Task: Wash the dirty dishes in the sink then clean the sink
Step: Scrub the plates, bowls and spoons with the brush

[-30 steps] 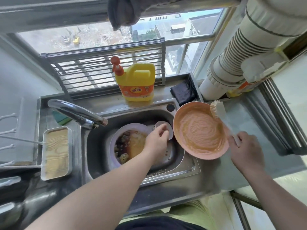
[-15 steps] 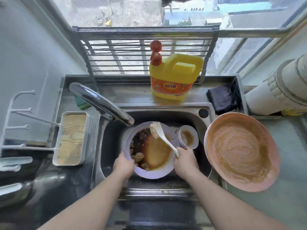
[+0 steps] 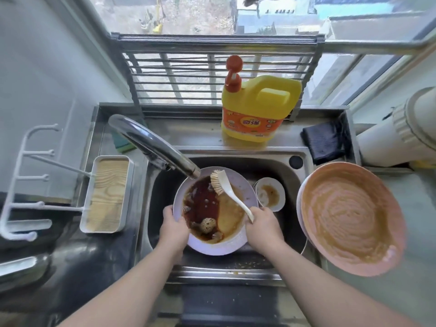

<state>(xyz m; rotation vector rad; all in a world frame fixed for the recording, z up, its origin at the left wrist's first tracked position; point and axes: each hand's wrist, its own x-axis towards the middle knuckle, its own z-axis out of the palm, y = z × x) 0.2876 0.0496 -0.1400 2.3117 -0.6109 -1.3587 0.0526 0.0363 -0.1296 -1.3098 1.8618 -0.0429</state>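
Observation:
A pale lilac plate (image 3: 247, 192) sits in the steel sink (image 3: 271, 165), holding dark brown sauce, food scraps and an orange smear. My left hand (image 3: 173, 230) grips its left rim. My right hand (image 3: 262, 226) holds the handle of a white dish brush (image 3: 227, 190), whose bristle head rests on the plate's far part under the faucet spout (image 3: 151, 143). A small dirty white dish (image 3: 269, 194) lies in the sink right of the plate. A large pink plate (image 3: 349, 217) smeared with orange sauce leans on the counter at right.
A yellow detergent jug (image 3: 258, 109) with a red pump stands behind the sink. A black cloth (image 3: 323, 141) lies at back right, a green sponge (image 3: 121, 143) at back left. A white tray (image 3: 107, 194) and white rack (image 3: 26, 182) sit left. A white duct (image 3: 401, 131) runs at right.
My right hand brought the brush from beside the pink plate to the lilac plate. My left hand moved from the small dish to the plate's left rim. The sauce now pools left.

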